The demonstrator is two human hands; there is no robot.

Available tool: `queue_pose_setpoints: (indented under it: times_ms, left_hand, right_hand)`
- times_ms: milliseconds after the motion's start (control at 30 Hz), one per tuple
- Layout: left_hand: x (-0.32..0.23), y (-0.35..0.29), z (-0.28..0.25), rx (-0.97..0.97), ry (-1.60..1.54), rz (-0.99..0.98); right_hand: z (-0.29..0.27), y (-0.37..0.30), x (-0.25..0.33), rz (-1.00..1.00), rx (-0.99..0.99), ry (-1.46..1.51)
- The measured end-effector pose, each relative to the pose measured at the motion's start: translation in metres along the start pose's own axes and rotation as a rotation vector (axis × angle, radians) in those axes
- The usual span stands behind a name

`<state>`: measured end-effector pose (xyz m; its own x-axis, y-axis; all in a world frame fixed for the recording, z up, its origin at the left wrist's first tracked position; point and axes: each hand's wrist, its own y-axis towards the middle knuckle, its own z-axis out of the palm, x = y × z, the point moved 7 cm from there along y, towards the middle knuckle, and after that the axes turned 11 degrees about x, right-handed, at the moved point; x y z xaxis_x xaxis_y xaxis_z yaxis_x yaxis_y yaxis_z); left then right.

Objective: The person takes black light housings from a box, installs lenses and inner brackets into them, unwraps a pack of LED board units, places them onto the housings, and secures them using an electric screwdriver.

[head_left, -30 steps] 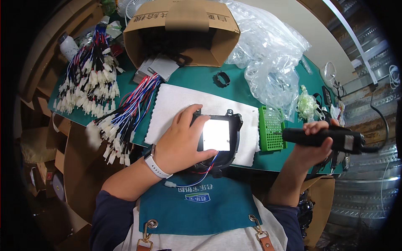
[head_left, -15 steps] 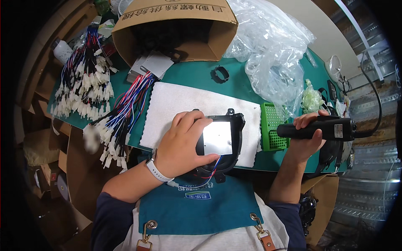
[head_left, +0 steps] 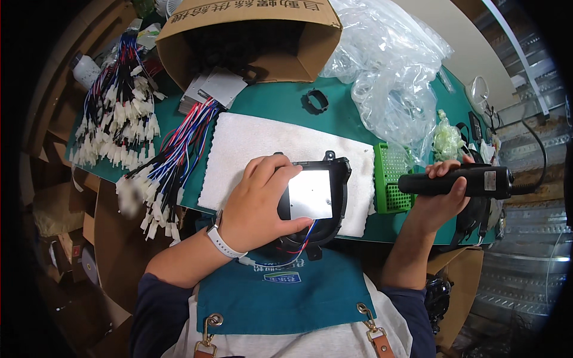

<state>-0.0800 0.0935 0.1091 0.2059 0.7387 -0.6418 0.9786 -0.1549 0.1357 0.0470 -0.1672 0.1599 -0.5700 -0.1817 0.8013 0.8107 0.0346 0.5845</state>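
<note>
My left hand (head_left: 256, 200) grips a black plastic housing (head_left: 341, 200) on a white cloth (head_left: 239, 134), fingers over its far edge and thumb at the near side. Set in the housing is a shiny silver metal plate (head_left: 311, 194), with red, white and blue wires (head_left: 305, 240) running from its near edge toward my apron. On the right, my right hand (head_left: 444, 194) is wrapped round a black corded electric screwdriver (head_left: 462, 182). Its front end points left, over the green perforated tray (head_left: 382, 179); the bit itself cannot be made out.
Behind the cloth stands an open cardboard box (head_left: 298, 59), with a stack of metal plates (head_left: 218, 86) before it. Bundles of wires with white connectors (head_left: 122, 125) hang at the left. A black ring part (head_left: 316, 102) and clear plastic bags (head_left: 394, 77) lie on the green table (head_left: 280, 98).
The view has shifted slightly. Both hands keep their holds, and the screwdriver stays over the green tray with hardly any movement.
</note>
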Motion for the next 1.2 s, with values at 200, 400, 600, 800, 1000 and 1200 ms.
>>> queue_pose_setpoints:
  times_ms: [200,400,600,800,1000,1200]
  left_hand:
    - [0.001,-0.001,0.000,-0.005,-0.002,0.007]
    - [0.001,-0.001,0.000,0.000,-0.005,0.010]
    - [0.001,0.000,-0.001,-0.015,0.001,0.008]
    - [-0.004,-0.002,-0.005,-0.061,-0.027,0.023]
    - [-0.001,-0.004,0.000,-0.071,-0.042,0.013]
    - [0.000,-0.003,0.003,-0.078,-0.029,0.003]
  right_hand:
    - [0.005,0.004,-0.001,-0.043,0.264,0.083]
    - [0.009,0.004,-0.003,-0.051,0.440,0.164]
    - [0.003,-0.007,-0.001,-0.016,-0.125,-0.027]
    - [-0.001,-0.011,0.011,-0.051,-0.072,0.125]
    - [0.014,-0.005,0.068,-0.096,-0.142,0.227]
    - [0.116,-0.027,0.078,-0.106,0.279,0.445]
